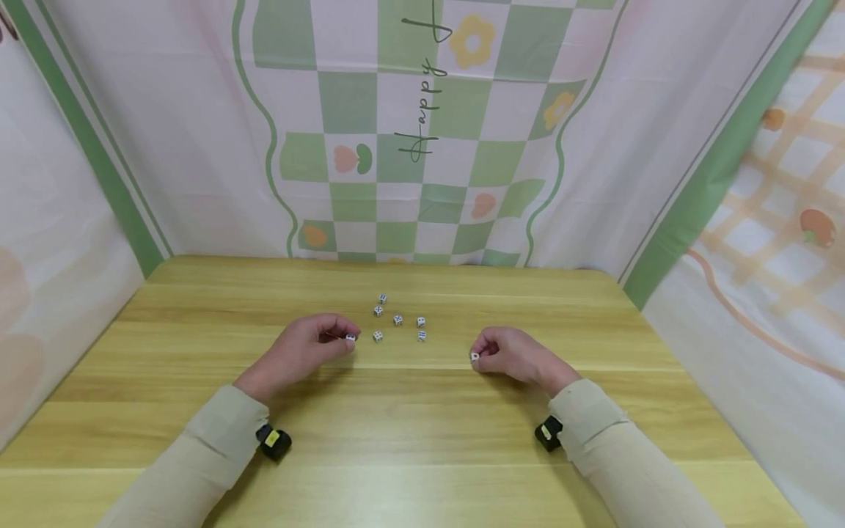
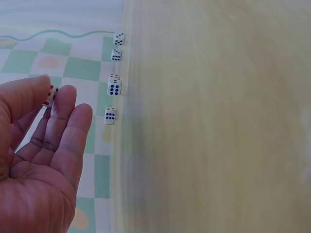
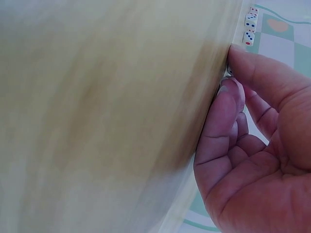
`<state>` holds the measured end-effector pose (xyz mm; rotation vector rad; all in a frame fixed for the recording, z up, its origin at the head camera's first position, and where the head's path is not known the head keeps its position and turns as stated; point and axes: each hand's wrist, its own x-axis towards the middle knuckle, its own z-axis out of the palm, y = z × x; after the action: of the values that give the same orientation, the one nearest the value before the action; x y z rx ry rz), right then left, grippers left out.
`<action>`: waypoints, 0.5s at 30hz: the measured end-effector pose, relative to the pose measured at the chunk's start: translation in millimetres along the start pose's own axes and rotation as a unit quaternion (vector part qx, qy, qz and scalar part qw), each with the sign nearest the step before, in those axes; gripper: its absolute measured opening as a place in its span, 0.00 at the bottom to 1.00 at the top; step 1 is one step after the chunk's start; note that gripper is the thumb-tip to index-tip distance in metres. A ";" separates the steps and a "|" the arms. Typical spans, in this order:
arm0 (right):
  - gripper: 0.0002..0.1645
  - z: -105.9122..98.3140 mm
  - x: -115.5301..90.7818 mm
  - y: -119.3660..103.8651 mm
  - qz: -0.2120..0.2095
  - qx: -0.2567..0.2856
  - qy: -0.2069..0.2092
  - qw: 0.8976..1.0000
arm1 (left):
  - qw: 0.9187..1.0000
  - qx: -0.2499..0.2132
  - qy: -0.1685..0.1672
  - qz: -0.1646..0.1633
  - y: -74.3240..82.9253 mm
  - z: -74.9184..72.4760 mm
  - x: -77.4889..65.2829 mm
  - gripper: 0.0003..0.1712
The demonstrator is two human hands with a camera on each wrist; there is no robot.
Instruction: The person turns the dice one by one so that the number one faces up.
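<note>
Between the thumb and fingertips of my left hand (image 1: 310,343) a small white die (image 1: 350,338) is pinched; in the left wrist view this die (image 2: 50,96) shows red and dark pips. My right hand (image 1: 518,356) pinches another white die (image 1: 474,357) low at the tabletop, mostly hidden by thumb and fingers in the right wrist view. Several white dice lie loosely grouped between the hands. Nearest the left hand is one die (image 1: 378,336); nearest the right hand is another die (image 1: 422,336). Farther back sit a pair, the front die (image 1: 378,312) close to the rear die (image 1: 383,298).
The wooden table (image 1: 370,447) reaches back to a hanging curtain (image 1: 436,198) with green checks and lettering. More fabric (image 1: 779,242) hangs along the right side. Black wrist cameras are strapped on, the left camera (image 1: 273,442) and the right camera (image 1: 549,433).
</note>
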<state>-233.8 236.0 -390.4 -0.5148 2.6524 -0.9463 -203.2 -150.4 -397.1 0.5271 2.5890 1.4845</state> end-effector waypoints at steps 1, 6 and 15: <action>0.07 0.1 0.0 -0.1 -0.001 0.000 0.000 1.000 | 1.000 -0.001 -0.001 0.003 -0.1 0.0 -0.1 0.13; 0.07 -0.2 -0.1 -0.6 0.001 -0.002 0.001 1.000 | 1.000 -0.006 -0.003 0.009 0.0 -0.3 -0.7 0.12; 0.07 -0.1 -0.4 -1.3 0.000 -0.002 0.001 1.000 | 1.000 0.003 -0.001 0.003 0.6 -0.2 -0.7 0.12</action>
<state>-233.2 235.3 -389.5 -0.5148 2.6570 -0.9407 -202.5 -150.5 -396.6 0.5374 2.5951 1.4774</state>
